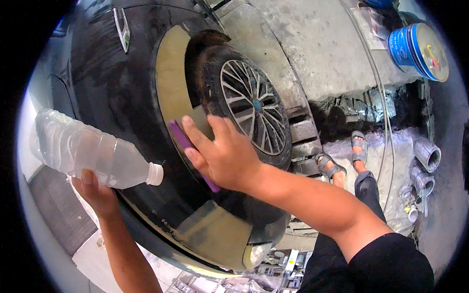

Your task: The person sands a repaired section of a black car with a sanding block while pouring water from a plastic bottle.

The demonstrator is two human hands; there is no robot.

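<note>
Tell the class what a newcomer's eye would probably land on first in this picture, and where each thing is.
Probably the spoked wheel near the middle, with a beige patch curving along the dark car body beside it. Next, perhaps, the clear plastic bottle at the left in the left hand, and the purple block under the right hand. A blue bucket stands out at upper right.

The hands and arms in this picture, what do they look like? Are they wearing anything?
The left hand and right hand are a person's, with no gloves, rings or watches showing. The right arm has a short, plain black sleeve near the elbow. The left arm is bare as far as it shows; its sleeve isn't in view.
</note>
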